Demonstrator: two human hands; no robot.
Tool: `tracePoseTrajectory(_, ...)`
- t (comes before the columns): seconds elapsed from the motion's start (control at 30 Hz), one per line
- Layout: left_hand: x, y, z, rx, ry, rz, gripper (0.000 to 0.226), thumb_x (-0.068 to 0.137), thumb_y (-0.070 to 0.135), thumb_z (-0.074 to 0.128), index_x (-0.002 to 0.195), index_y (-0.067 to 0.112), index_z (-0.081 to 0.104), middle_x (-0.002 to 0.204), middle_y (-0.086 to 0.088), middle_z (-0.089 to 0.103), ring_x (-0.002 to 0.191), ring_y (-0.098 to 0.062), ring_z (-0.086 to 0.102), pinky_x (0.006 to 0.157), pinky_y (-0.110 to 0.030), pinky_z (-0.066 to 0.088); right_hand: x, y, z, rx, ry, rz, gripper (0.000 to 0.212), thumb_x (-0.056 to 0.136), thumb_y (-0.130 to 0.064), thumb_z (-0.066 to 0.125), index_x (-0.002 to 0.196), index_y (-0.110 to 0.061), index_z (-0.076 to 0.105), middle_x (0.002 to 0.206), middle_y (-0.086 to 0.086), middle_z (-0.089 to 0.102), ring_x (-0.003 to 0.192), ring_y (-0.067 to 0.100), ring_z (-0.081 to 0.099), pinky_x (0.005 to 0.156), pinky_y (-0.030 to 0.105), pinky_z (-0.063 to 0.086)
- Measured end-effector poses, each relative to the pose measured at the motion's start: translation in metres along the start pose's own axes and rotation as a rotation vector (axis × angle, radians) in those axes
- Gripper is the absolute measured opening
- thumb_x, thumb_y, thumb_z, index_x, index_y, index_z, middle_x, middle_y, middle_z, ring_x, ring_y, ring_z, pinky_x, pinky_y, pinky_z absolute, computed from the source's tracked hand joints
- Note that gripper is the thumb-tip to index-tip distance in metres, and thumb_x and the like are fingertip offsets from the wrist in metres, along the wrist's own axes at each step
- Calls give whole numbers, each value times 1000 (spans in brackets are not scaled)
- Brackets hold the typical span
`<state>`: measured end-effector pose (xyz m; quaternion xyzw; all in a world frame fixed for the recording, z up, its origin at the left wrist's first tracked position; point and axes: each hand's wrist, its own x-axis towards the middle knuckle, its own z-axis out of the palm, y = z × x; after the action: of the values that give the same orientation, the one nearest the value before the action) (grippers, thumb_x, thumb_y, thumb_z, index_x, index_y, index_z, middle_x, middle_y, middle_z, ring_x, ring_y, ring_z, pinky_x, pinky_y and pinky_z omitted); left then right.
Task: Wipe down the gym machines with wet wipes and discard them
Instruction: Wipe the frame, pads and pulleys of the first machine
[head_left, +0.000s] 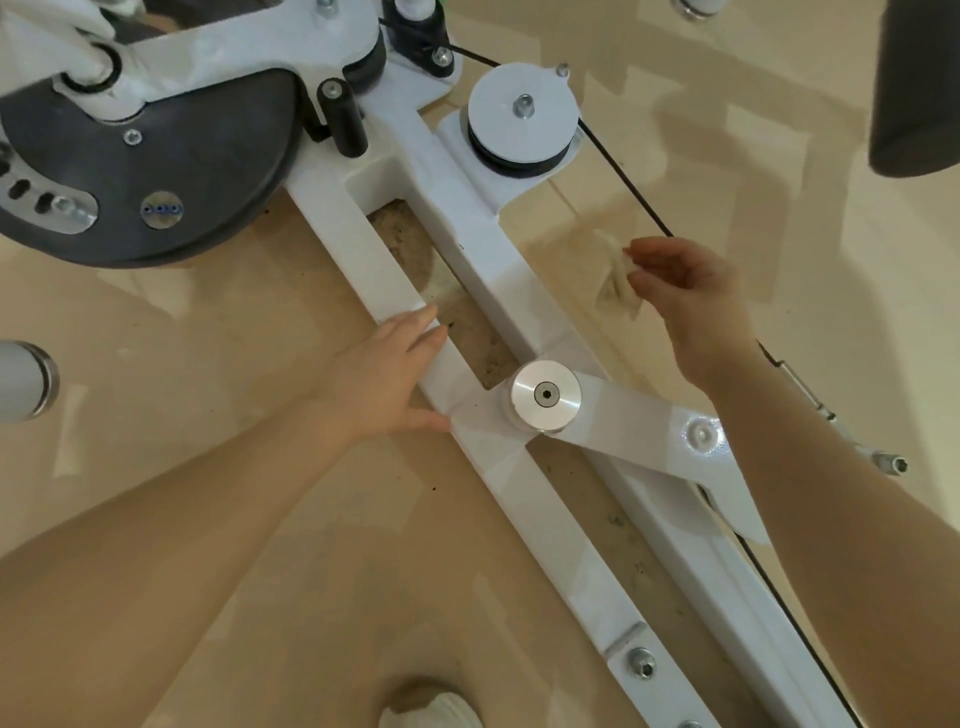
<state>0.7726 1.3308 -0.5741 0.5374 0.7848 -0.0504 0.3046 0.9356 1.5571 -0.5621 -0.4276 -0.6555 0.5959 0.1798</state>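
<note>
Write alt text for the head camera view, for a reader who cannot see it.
Seen from above, a person's right hand pinches a crumpled wet wipe beside a white gym machine frame, while the left hand rests flat on the frame's nearer bar. A silver pivot cap, a white pulley with its black cable, and a beige tiled floor surround them.

- Left hand (387, 371) lies flat on the white machine frame (550, 512), beside a steel pivot cap (545, 396).
- Right hand (691, 296) pinches a crumpled wet wipe (613, 280) above the floor (208, 338).
</note>
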Motion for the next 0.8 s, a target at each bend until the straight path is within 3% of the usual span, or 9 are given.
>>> tracePoseTrajectory(0.1,0,-4,-1,-35,25,23,102,73,73,48,149,15,13,157,0,1,143,-17,-1,111,-40,29,-8,9,19,-423,-268,-66,27,79,6,65,90,-19,68,87,-10,64,78,-2,60,80,12,45)
tracePoseTrajectory(0.2,0,-9,-4,-63,89,59,102,68,77,26,142,7,34,153,-8,22,140,-24,20,101,-45,41,-4,17,29,-734,-499,-208,18,76,3,69,86,-11,74,89,-4,61,80,13,58,79,22,44)
tracePoseTrajectory(0.27,0,-12,-4,-91,136,62,91,76,68,41,136,1,42,149,-14,31,136,-30,30,96,-47,44,2,16,30,-833,-553,-263,16,77,1,68,87,-9,74,92,-2,57,79,14,55,77,23,42)
tracePoseTrajectory(0.37,1,-17,-6,-101,216,22,81,82,49,60,140,0,34,154,-13,20,141,-29,18,106,-44,32,3,15,27,-848,-643,-318,18,78,4,66,92,-7,72,94,-4,53,79,12,50,76,21,39)
tracePoseTrajectory(0.47,8,-24,-7,-108,226,-42,85,84,52,54,146,5,20,157,-7,5,145,-23,4,114,-36,18,10,16,35,-852,-628,-392,17,78,6,65,91,-3,71,90,-2,55,75,13,50,70,14,37)
tracePoseTrajectory(0.53,16,-27,-10,-138,220,-88,88,85,54,52,148,6,13,157,-6,0,144,-20,-2,115,-33,9,22,16,52,-816,-548,-462,17,75,9,65,88,0,70,87,8,59,72,18,52,67,13,35)
tracePoseTrajectory(0.67,31,-39,-20,-66,185,-146,97,83,59,51,149,8,3,157,-5,-10,144,-20,-8,116,-34,2,53,10,93,-802,-529,-728,15,73,7,60,83,3,70,83,21,64,69,28,61,66,15,39)
tracePoseTrajectory(0.73,36,-45,-29,-2,147,-189,104,80,64,50,148,8,-5,156,-6,-17,144,-21,-12,115,-35,-1,62,6,97,-884,-605,-819,19,77,2,56,88,3,72,93,23,68,80,36,67,71,27,54)
tracePoseTrajectory(0.8,38,-52,-36,4,108,-267,111,77,68,49,147,6,-10,155,-8,-21,143,-22,-16,115,-36,-2,61,5,86,-976,-679,-906,30,83,-4,46,100,3,70,107,21,67,96,40,65,79,48,52)
